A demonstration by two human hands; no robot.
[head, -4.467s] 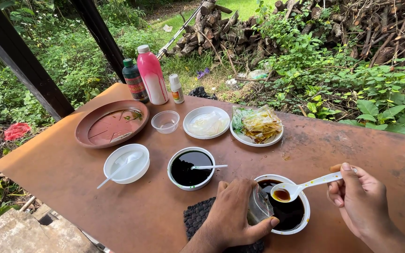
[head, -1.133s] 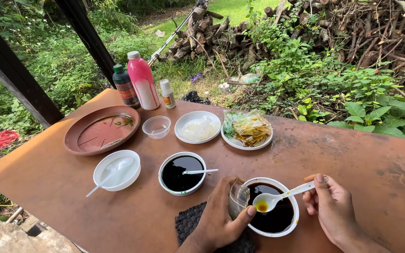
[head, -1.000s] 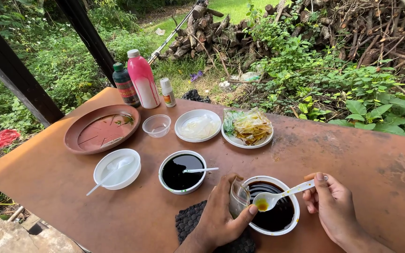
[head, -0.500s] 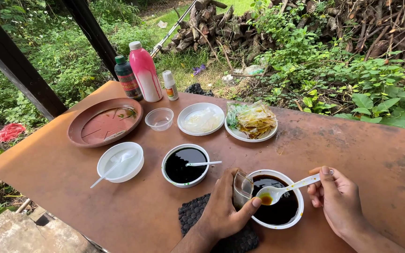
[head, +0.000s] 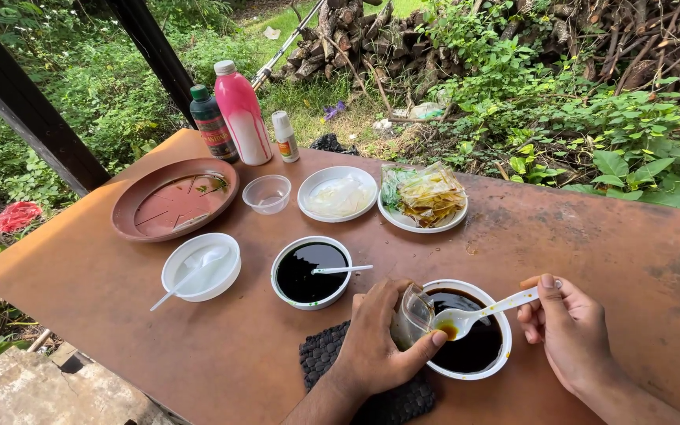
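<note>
Here, from my remote seat, I see the left hand [head: 375,346] wrapped around a small clear glass [head: 416,308], fingers closed on it and tipping its mouth toward the white bowl of dark liquid [head: 474,362]; held that close to the rim, any drip would fall into the bowl and not on the rust-brown table [head: 607,236]. The right hand [head: 568,330] pinches the handle of a white spoon [head: 478,313] between thumb and fingers, its bowl level at the glass's lip with a little brown liquid in it. A dark woven mat [head: 320,358] lies under the left wrist; a second bowl of dark liquid [head: 311,271] with its own spoon sits just beside; farther back stand a plate of shredded greens [head: 423,197], a brown dish [head: 175,198] and three bottles [head: 242,114].
</note>
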